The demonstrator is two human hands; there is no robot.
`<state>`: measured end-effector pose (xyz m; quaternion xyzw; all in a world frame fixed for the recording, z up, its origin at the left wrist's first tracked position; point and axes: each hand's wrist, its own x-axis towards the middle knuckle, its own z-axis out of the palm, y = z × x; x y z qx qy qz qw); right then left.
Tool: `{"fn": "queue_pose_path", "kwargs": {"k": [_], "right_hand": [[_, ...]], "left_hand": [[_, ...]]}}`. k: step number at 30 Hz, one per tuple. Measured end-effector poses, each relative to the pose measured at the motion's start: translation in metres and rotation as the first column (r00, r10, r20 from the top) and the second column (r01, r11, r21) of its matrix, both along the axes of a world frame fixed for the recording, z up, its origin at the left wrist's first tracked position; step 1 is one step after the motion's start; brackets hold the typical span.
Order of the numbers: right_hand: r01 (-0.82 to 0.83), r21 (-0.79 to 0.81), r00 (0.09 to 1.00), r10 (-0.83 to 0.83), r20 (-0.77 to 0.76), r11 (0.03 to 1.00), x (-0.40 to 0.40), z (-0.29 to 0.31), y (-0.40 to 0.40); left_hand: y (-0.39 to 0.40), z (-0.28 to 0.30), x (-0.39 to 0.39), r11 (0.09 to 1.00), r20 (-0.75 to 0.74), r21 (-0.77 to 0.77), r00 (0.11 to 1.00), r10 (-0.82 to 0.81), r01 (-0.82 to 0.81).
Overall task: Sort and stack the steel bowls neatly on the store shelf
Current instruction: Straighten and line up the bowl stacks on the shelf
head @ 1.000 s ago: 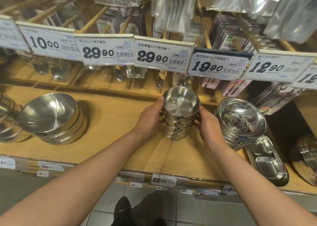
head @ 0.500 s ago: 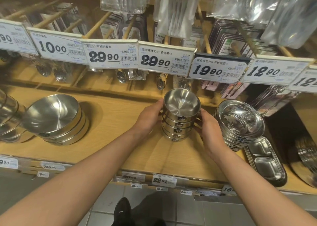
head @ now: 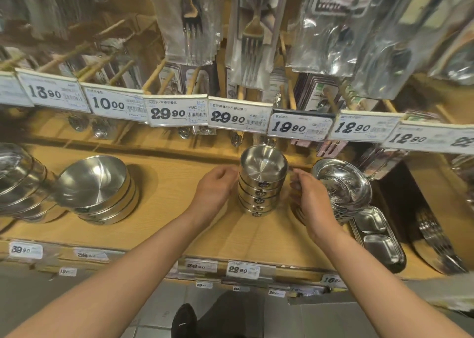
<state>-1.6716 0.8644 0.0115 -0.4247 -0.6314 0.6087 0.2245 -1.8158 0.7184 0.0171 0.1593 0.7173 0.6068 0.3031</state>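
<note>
A stack of several small steel bowls (head: 261, 191) stands upright on the wooden shelf (head: 166, 224), each bowl with a dark round sticker facing me. My left hand (head: 215, 186) hovers just left of the stack, fingers loosely curled, a thin gap between fingertips and bowls. On the other side my right hand (head: 310, 201) is held a little off the stack, also loosely curled and holding nothing. Wider steel bowls (head: 97, 189) sit stacked further left on the same shelf.
A tilted pile of shallow steel dishes (head: 341, 183) stands close behind my right hand, with divided steel trays (head: 379, 237) in front of it. More bowls (head: 18, 178) sit at the far left. A rail of price tags (head: 238, 115) and hanging cutlery packs (head: 251, 37) overhang the shelf.
Both hands have let go of the small-bowl stack and drawn slightly outward. The stack stays where it stood. The camera has tilted upward.
</note>
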Motion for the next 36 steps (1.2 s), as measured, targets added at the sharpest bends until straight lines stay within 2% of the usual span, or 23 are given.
{"fn": "queue_pose_path", "kwargs": {"k": [5, 9, 15, 20, 26, 32, 36], "right_hand": [[0.052, -0.108, 0.997, -0.057, -0.052, 0.993, 0.035, 0.026, -0.020], [0.067, -0.167, 0.988, -0.088, -0.123, 0.984, 0.075, 0.055, -0.028], [0.171, -0.167, 0.963, -0.201, -0.182, 0.971, 0.124, 0.103, -0.048], [0.206, -0.090, 0.967, -0.217, -0.133, 0.974, 0.145, 0.125, -0.090], [0.260, -0.105, 0.956, -0.271, -0.113, 0.960, 0.136, 0.121, -0.165], [0.245, -0.158, 0.953, -0.268, -0.139, 0.956, 0.097, 0.103, -0.247], [0.188, -0.179, 0.970, -0.211, -0.117, 0.966, 0.068, 0.087, -0.292]], "left_hand": [[-0.055, 0.015, 0.019, 0.995, -0.079, 0.000, 0.992, -0.096, 0.096], [-0.088, 0.038, 0.018, 0.999, -0.107, -0.021, 0.993, -0.052, 0.050], [-0.094, 0.074, 0.015, 0.997, -0.083, 0.073, 0.996, -0.023, 0.030], [-0.107, 0.087, 0.015, 0.990, -0.065, 0.117, 0.995, -0.077, 0.085], [-0.174, 0.081, 0.004, 0.981, -0.060, 0.131, 0.989, -0.134, 0.141], [-0.269, 0.062, -0.021, 0.994, -0.016, 0.073, 0.996, -0.083, 0.084], [-0.327, 0.054, -0.041, 0.999, 0.016, 0.053, 1.000, 0.007, -0.007]]}}
